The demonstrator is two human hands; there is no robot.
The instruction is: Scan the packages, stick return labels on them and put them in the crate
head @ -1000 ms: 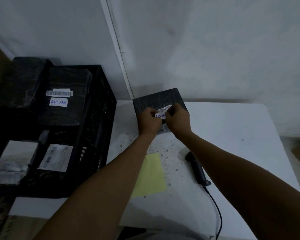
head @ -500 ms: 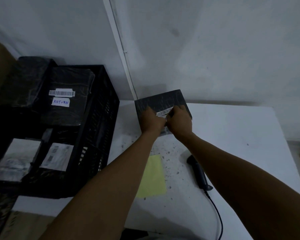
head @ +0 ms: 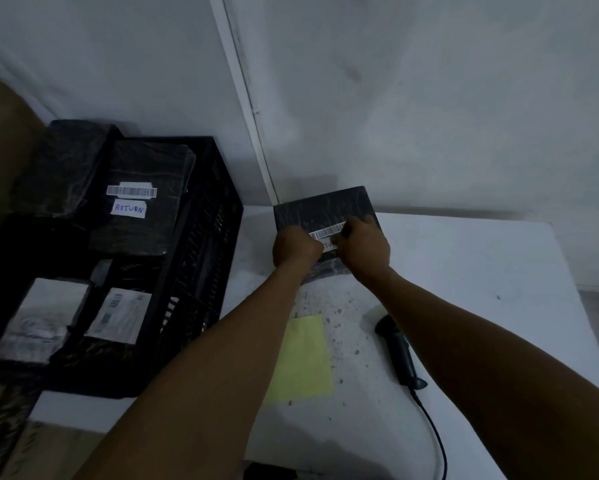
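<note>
Black wrapped package (head: 325, 209) at frame centre, propped on white table (head: 464, 271) against wall. Both hands on it: left hand (head: 296, 249) and right hand (head: 363, 249), fingers curled, pressing white return label (head: 328, 244) down just below barcode strip (head: 327, 231). Looks like labelling step, nearly finished. Scanner (head: 400, 355) lies idle lower right. Next, likely: smooth label edges, lift package, carry left into black crate (head: 201, 271), beside parcel already marked RETURN (head: 130, 208).

Black package (head: 325, 207), white barcode label (head: 326, 232), yellow-green sheet (head: 303, 358), speckled white table (head: 464, 289).
</note>
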